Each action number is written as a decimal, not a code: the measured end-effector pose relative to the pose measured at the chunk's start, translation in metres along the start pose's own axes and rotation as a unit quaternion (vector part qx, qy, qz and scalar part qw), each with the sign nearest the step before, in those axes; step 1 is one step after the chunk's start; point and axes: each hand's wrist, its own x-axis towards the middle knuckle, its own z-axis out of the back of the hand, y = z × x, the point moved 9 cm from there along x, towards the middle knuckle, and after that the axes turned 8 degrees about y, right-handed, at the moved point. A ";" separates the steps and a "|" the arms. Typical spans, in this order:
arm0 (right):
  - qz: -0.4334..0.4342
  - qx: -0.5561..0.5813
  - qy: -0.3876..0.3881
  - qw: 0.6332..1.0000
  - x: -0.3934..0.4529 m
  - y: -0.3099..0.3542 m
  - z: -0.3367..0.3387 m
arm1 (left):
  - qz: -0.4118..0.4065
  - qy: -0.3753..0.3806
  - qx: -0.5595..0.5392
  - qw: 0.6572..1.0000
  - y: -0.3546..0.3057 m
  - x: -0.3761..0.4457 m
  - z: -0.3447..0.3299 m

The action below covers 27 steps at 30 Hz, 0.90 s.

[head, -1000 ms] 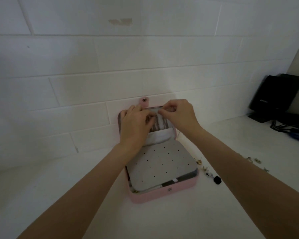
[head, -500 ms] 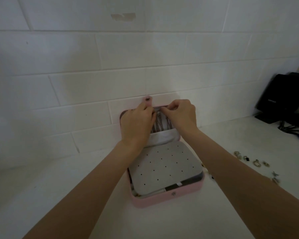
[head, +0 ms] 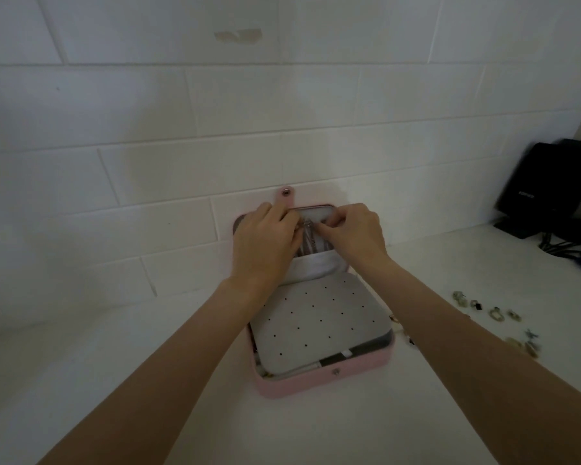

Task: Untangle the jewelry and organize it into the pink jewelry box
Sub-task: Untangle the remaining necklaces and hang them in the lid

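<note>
Box: pink jewelry box (head: 319, 380) open mid-worktop, lid propped against wall.
Hands: my left hand (head: 265, 243) and right hand (head: 353, 234) pinch chain (head: 307, 229) at lid hooks (to hang untangled).
Loose: earrings (head: 497, 313) near right edge.

Both hands, left hand (head: 265, 239) and right hand (head: 356, 231), pinching chains (head: 307, 238) inside pink jewelry box (head: 319, 380) lid.
</note>
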 end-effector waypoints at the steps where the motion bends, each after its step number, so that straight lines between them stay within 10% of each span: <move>1: 0.003 -0.002 0.007 1.000 -0.002 0.000 0.000 | -0.004 -0.005 0.001 1.000 -0.002 -0.001 0.000; 11: -0.058 -0.035 0.215 0.974 -0.021 -0.025 -0.001 | 0.009 0.047 -0.034 0.998 -0.004 -0.013 -0.011; 27: 0.011 0.098 0.041 0.994 -0.019 0.009 0.032 | 0.102 0.154 -0.096 0.978 -0.007 -0.029 -0.011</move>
